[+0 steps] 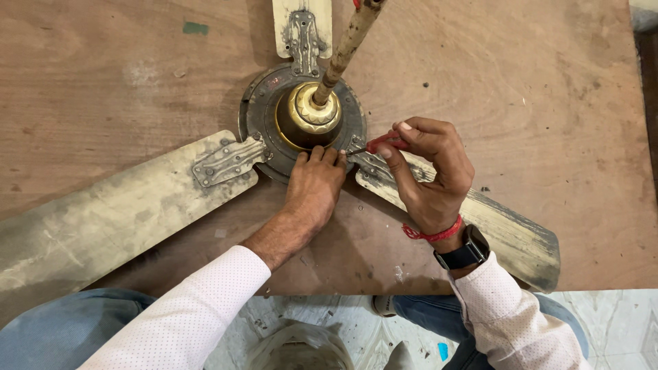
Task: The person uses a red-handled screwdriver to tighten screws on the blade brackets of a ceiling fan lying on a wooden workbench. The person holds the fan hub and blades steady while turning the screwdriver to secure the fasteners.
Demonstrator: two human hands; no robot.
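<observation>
left blade: dusty ceiling fan blade runs toward 8 o'clock from the hub, flat on the wooden table.
motor: fan motor housing at centre, downrod rising toward 12; looks heavy, rigid steel, grimy; best gripped at the rim, not the blades.
left hand: left hand sits at 6 o'clock of the housing, fingers pressed flat on the rim, holding nothing.
right hand: right hand at 4 o'clock of the hub, pinched tight on a red-handled screwdriver; tip at the blade bracket.
right blade: second blade runs toward 4, under the wrist.
</observation>
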